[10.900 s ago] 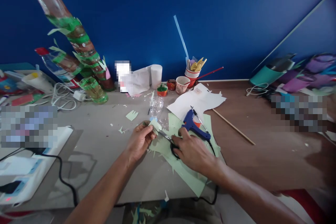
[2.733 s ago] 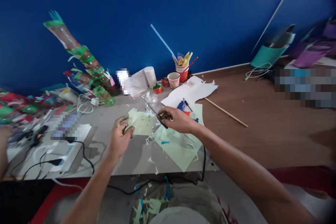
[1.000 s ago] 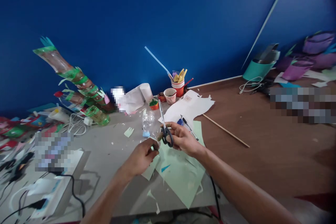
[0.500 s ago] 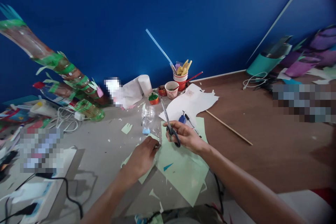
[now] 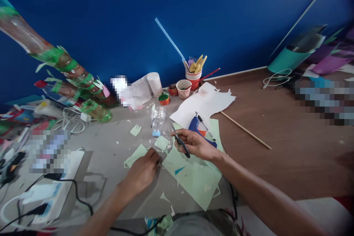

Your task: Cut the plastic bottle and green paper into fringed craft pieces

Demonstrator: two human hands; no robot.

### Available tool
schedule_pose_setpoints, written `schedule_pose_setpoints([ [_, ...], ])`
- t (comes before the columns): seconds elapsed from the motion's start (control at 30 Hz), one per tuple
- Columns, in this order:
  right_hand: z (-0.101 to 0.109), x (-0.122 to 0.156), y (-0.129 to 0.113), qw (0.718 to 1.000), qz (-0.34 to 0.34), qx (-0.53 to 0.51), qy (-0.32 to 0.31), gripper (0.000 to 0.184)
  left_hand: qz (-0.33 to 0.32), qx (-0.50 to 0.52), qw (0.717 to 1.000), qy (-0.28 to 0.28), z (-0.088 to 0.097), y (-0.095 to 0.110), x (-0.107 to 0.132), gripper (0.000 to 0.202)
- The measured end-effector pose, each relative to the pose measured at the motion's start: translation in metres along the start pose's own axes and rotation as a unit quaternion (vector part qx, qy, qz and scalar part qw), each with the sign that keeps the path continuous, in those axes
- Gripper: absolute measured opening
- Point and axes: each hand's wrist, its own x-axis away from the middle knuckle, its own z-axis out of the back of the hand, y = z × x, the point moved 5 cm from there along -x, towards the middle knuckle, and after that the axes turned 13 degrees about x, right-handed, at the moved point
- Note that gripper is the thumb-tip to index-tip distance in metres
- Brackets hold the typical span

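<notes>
My right hand [image 5: 195, 143] is closed round a pair of scissors [image 5: 181, 143], blades pointing up and away, above a large pale green paper sheet [image 5: 197, 182]. To its left, my left hand [image 5: 145, 167] is low over the table with fingers curled together; what they hold, if anything, is hidden. A green paper piece [image 5: 137, 155] lies partly beneath that hand, and a small green square [image 5: 162, 142] sits just beyond its fingertips. Behind my right hand lie a blue glue gun [image 5: 195, 124] and a black pen [image 5: 204, 125]. A blue scrap [image 5: 179, 170] rests on the sheet.
Beyond my hands are a clear bottle [image 5: 158, 118], a green paint pot [image 5: 163, 98], a paper cup [image 5: 183, 89] and white paper [image 5: 204, 99]. A wooden stick [image 5: 246, 130] lies right. A painted bottle trunk [image 5: 66, 64] leans left, above a power strip [image 5: 59, 188].
My left hand has drawn back toward me, uncovering the small green square. The scissors have turned in my right hand and tipped lower. More of the glue gun shows.
</notes>
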Motion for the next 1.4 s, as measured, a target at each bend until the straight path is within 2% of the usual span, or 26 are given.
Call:
schedule_pose_setpoints([
  [0.17,-0.003,0.0,0.0,1.0,0.001,0.007,-0.01,0.039,-0.01,0.043,0.992,0.115,0.018,-0.012,-0.003,0.021],
  [0.23,-0.002,0.0,-0.001,1.0,-0.001,0.013,-0.007,0.039,-0.007,0.029,0.99,0.137,0.019,-0.011,-0.01,0.025],
  [0.33,-0.002,0.0,-0.002,1.0,0.0,0.024,0.001,0.037,-0.004,-0.022,0.994,0.105,0.011,0.0,-0.025,0.037],
  [0.43,0.0,-0.001,-0.001,1.0,0.001,0.026,0.004,0.036,0.011,-0.094,0.995,0.04,0.002,0.01,-0.041,0.046],
  [0.57,0.002,0.0,-0.001,0.999,0.003,0.033,0.009,0.037,0.041,-0.146,0.988,-0.003,0.001,0.015,-0.051,0.047],
  [0.63,0.003,0.0,-0.001,0.999,0.005,0.038,0.009,0.037,0.037,-0.129,0.991,0.008,0.005,0.015,-0.05,0.04],
  [0.7,0.003,0.0,-0.003,0.999,0.007,0.04,0.009,0.038,0.018,-0.075,0.996,0.045,0.012,0.016,-0.046,0.027],
  [0.8,0.004,0.0,-0.004,0.999,0.01,0.034,0.009,0.038,-0.001,0.097,0.988,0.124,0.027,0.013,-0.037,0.015],
  [0.87,0.004,-0.001,-0.006,0.999,0.01,0.029,0.014,0.038,0.012,0.268,0.956,0.12,0.031,0.009,-0.033,0.014],
  [0.9,0.004,-0.001,-0.007,0.999,0.01,0.03,0.018,0.038,0.013,0.357,0.928,0.102,0.031,0.009,-0.032,0.015],
  [0.97,0.003,-0.002,-0.009,0.999,0.011,0.037,0.024,0.038,0.001,0.523,0.85,0.065,0.03,0.013,-0.033,0.016],
  [1.03,0.002,-0.004,-0.013,0.998,0.014,0.051,0.022,0.038,-0.015,0.649,0.759,0.053,0.031,0.017,-0.037,0.018],
  [1.1,0.001,-0.007,-0.016,0.997,0.024,0.065,0.021,0.037,-0.02,0.733,0.678,0.053,0.031,0.019,-0.042,0.015],
  [1.17,0.002,-0.01,-0.018,0.996,0.034,0.084,0.023,0.037,-0.026,0.781,0.621,0.06,0.03,0.019,-0.049,0.01],
  [1.27,0.007,-0.014,-0.015,0.991,0.037,0.127,0.036,0.037,-0.03,0.816,0.573,0.072,0.029,0.014,-0.056,0.02],
  [1.33,0.009,-0.015,-0.01,0.985,0.031,0.162,0.048,0.039,-0.024,0.826,0.557,0.076,0.027,0.01,-0.059,0.02],
  [1.4,0.01,-0.014,-0.004,0.979,0.025,0.192,0.055,0.042,-0.017,0.829,0.553,0.074,0.024,0.006,-0.06,0.012],
])
